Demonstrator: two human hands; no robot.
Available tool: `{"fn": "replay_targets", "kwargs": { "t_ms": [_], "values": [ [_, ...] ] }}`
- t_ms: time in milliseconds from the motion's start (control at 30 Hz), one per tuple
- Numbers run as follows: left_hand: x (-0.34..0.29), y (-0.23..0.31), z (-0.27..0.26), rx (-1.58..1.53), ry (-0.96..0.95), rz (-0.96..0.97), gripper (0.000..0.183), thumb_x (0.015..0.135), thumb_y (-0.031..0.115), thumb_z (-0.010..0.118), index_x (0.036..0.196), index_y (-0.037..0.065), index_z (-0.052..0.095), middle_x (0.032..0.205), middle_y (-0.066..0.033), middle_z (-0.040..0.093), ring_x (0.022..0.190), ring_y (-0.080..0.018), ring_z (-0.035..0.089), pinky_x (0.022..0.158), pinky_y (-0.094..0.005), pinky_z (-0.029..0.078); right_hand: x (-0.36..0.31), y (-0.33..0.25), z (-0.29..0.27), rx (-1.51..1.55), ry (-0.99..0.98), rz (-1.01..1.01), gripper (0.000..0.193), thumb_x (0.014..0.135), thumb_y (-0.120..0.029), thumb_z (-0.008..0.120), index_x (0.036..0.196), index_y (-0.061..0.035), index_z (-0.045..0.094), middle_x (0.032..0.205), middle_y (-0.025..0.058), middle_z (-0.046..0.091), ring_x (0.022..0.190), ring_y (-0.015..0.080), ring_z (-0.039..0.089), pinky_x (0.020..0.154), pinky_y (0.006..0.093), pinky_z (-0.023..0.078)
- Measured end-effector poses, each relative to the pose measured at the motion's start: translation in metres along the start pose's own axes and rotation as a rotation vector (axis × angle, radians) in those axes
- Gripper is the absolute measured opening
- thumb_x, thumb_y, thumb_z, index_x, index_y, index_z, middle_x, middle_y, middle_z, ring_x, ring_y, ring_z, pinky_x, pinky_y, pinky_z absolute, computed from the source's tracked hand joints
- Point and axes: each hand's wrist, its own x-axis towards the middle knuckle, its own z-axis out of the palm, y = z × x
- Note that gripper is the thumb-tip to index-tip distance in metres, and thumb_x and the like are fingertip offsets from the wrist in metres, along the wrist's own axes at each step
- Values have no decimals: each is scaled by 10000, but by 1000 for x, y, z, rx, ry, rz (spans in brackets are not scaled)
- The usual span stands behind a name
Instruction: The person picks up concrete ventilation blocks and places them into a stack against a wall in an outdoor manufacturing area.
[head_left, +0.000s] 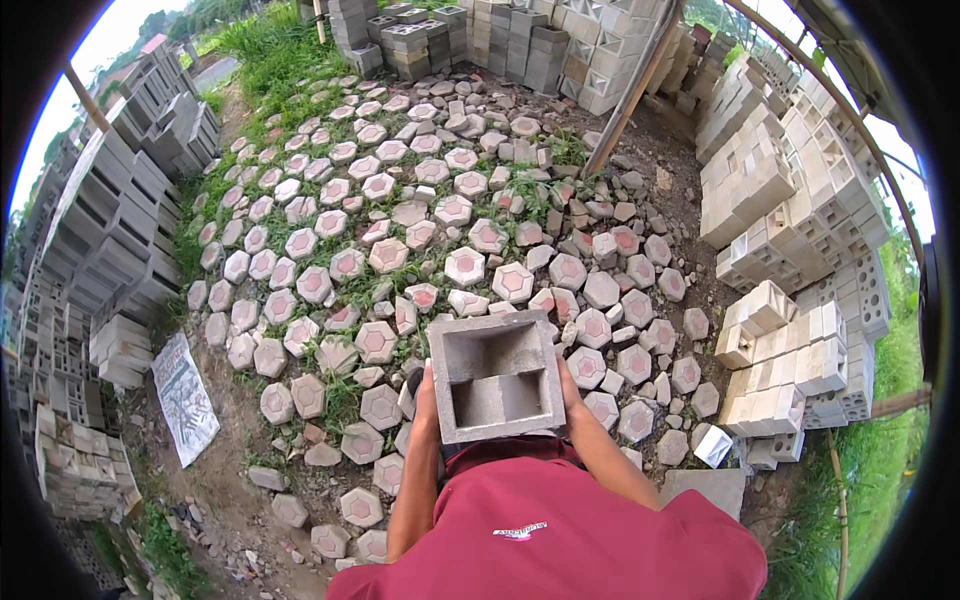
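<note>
A grey hollow concrete block (484, 432) is held in front of my body, its open cavities facing up. An inner wall divides it into one wide cavity and two smaller ones. My left hand (427, 397) presses against its left side, and my right hand (570, 388) against its right side. Both hands are closed on the block, though most of the fingers are hidden under or behind it. The block is off the ground, over the hexagonal pavers.
Hexagonal pavers (376, 342) with grass and rubble between them cover the ground. Grey blocks (130, 215) are stacked at left, pale blocks (765, 195) at right, more blocks (405, 45) at the back. A wooden post (636, 90) leans at back right. A printed sheet (184, 398) lies at left.
</note>
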Motion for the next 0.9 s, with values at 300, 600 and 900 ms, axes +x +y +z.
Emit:
{"fn": "replay_targets", "kwargs": {
  "t_ms": [300, 600, 900],
  "values": [
    [113, 216, -10, 83, -94, -128, 616, 948, 534, 350, 1272, 32, 498, 1159, -102, 580, 1017, -213, 547, 905, -328, 426, 126, -46, 156, 168, -16, -87, 565, 944, -501, 371, 1283, -64, 486, 1176, 83, 573, 1017, 203, 585, 893, 347, 482],
    [223, 289, 60, 134, -205, -278, 553, 970, 477, 313, 1227, 39, 533, 1100, -75, 604, 972, -193, 566, 871, -323, 446, 201, -115, 177, 315, 132, -266, 558, 951, -482, 387, 1274, -42, 499, 1150, 108, 592, 1005, 209, 593, 879, 338, 487],
    [387, 356, 144, 203, -55, -137, 563, 945, 456, 278, 1196, 31, 548, 1091, -96, 610, 946, -210, 571, 864, -343, 448, 371, -263, 177, 296, -86, -165, 570, 936, -522, 379, 1237, -61, 528, 1103, 94, 610, 948, 215, 609, 849, 347, 503]
  ]
}}
